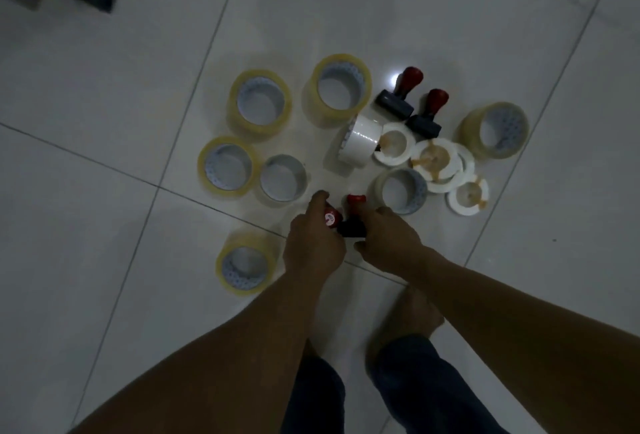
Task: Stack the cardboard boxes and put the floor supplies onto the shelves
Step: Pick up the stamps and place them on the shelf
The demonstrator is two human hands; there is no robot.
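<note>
Red-knobbed stamp (pixel 331 219) in my left hand (pixel 313 243), fingers curled tight round it, low over the tiled floor (pixel 104 121). My right hand (pixel 388 236) pinches the black base of a second stamp (pixel 351 228), handle upright. I cannot tell whether either is lifted. Both sit among tape rolls (pixel 259 101); two more stamps (pixel 398 97) lie just beside a white roll (pixel 360 144).

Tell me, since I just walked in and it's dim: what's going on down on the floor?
A person is bent over the tiled floor, reaching for supplies. The left hand grips a red-topped stamp, and the right hand grips a black-based stamp beside it. Two more stamps, several tape rolls and some white rings lie on the tiles around them, untouched. No shelves or boxes are in view.
</note>
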